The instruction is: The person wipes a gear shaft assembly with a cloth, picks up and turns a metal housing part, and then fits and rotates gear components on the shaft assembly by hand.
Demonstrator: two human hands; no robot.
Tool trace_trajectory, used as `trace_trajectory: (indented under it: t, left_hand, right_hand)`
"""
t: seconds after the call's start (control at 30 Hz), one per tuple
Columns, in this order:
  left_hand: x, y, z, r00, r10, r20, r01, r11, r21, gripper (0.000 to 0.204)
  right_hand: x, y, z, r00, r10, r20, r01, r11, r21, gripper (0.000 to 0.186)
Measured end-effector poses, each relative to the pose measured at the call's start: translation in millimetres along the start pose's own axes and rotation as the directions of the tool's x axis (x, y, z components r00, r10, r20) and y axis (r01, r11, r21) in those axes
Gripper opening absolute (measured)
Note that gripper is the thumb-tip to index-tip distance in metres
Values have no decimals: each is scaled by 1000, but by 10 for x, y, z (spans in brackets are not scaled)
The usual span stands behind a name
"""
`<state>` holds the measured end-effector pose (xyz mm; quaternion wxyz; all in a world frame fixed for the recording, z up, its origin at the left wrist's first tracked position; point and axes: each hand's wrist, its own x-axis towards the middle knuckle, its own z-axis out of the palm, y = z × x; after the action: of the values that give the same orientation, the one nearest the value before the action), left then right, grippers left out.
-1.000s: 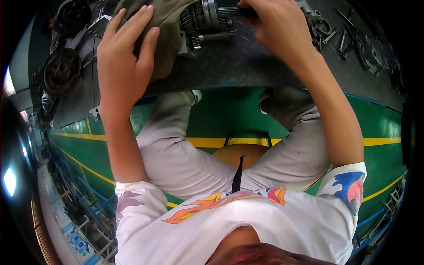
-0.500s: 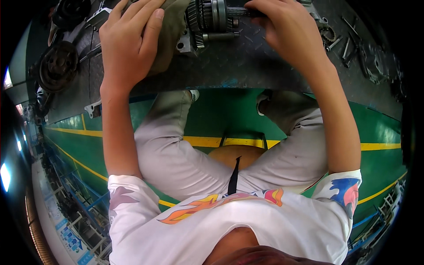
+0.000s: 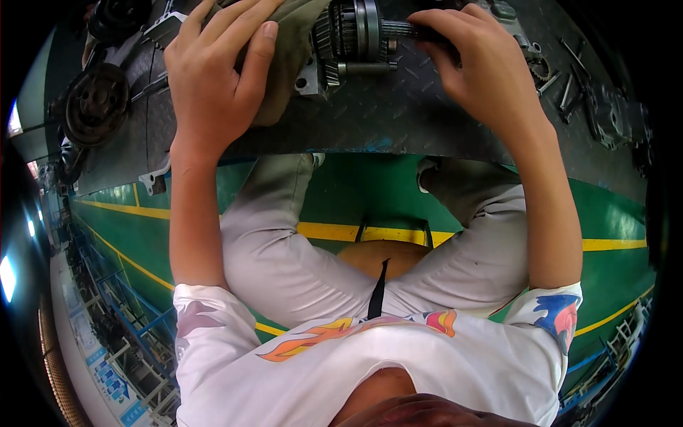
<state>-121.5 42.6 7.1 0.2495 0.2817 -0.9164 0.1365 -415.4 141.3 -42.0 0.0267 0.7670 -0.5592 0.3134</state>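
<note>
Gear assembly (image 3: 350, 32) is lying on its side at the far middle of a dark, textured metal bench (image 3: 405, 117), pretty much between the two hands. Its splined shaft (image 3: 398, 28) pokes out to the right, and the right hand (image 3: 480, 60) has thumb and fingers curled in narrow around the dark end of it; can't tell if that dark bit is a separate piece. Left hand (image 3: 220, 78) is palm down on a brownish-green cloth (image 3: 288, 60) just left of the gears, thumb held apart, but I can't tell if it's gripping anything under there. A thinner rod (image 3: 366, 68) sits on the near side of the gears. Further left there's a round dark wheel-like part (image 3: 97, 105), and over right some loose tools (image 3: 568, 92) beside a metal housing (image 3: 610, 121).
</note>
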Motion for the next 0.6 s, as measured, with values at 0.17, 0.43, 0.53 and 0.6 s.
trace_trajectory:
  t: [0.17,0.43,0.53,0.6]
  left_hand:
    - [8,27,-15,1000,-21,5,20,1000,21,33]
    - [126,182,-47,995,-44,90,45,999,-15,32]
    - [104,125,2,995,-25,96,15,995,99,33]
    - [102,109,8,995,-28,101,19,996,87,33]
  right_hand:
    - [-18,-50,-31,1000,27,10,-27,1000,2,23]
    - [10,-136,-16,999,35,9,-34,999,-38,24]
    - [-8,-120,17,1000,5,-3,-5,995,-98,24]
    - [-14,-144,15,999,20,-39,-22,999,-42,24]
